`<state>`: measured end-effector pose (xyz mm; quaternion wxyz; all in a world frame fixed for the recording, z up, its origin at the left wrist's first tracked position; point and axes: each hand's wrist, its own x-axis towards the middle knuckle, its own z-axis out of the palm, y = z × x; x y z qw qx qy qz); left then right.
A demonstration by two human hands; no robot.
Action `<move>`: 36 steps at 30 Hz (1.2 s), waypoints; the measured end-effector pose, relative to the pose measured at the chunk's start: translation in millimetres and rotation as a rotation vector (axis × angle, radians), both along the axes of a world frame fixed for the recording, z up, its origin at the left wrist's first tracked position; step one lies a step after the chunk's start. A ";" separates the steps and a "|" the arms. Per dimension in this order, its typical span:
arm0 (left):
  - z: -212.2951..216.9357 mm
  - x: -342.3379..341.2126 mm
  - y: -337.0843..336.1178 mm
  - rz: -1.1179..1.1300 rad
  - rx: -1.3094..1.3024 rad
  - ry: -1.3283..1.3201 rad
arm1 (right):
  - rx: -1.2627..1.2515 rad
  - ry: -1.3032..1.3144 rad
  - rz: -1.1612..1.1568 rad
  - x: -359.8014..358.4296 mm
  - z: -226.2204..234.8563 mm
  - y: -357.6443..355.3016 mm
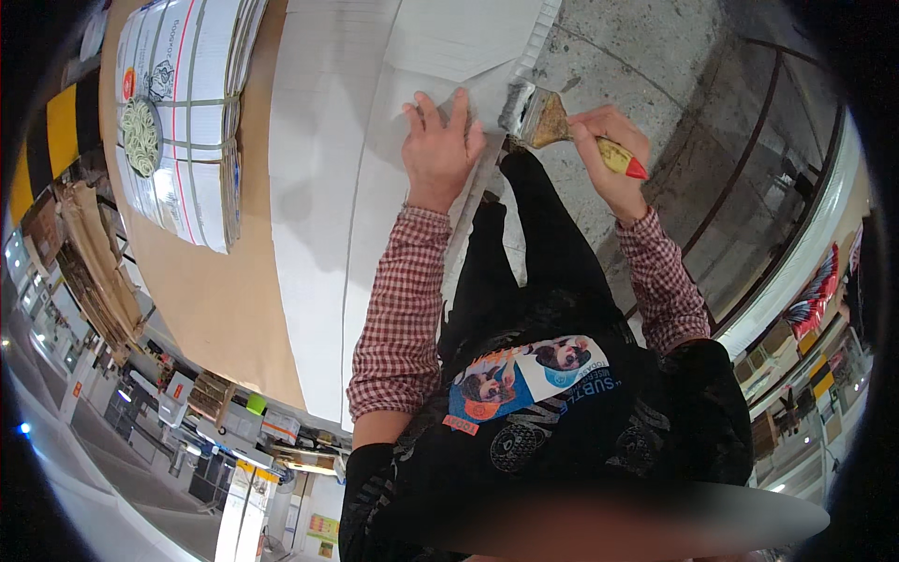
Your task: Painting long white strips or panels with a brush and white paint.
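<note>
Plainly, our right hand (618,187) pinches a flat, brown-stained paintbrush (551,122) with red-tipped yellow handle by the white cardboard sheet's (323,178) right edge; our left hand (440,155) lies spread.

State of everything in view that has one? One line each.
Left hand: open, palm down on the white cardboard, fingers spread.
Right hand: closed around the brush handle.
Brush: held, bristle end at the white cardboard's edge.
White cardboard: lying flat, under the left hand.
Printed cardboard bundle: strapped, lying on the brown sheet.
Brown sheet: laid out, partly covered.
</note>
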<state>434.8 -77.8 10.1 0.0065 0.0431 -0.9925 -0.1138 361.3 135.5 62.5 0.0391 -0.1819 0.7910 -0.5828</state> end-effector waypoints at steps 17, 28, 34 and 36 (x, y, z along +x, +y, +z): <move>-13.0 45.9 5.2 0.073 0.046 0.064 | -0.023 0.001 -0.023 34.5 13.3 -2.4; -3.6 64.0 -12.2 -0.046 0.042 0.048 | 0.076 0.078 -0.044 50.1 -3.4 -10.7; 4.2 61.2 -21.5 -0.079 0.045 -0.034 | -0.004 0.064 -0.011 69.9 12.2 -6.2; 5.4 59.0 -20.7 -0.081 0.048 -0.056 | 0.060 0.094 -0.081 54.6 14.3 -6.7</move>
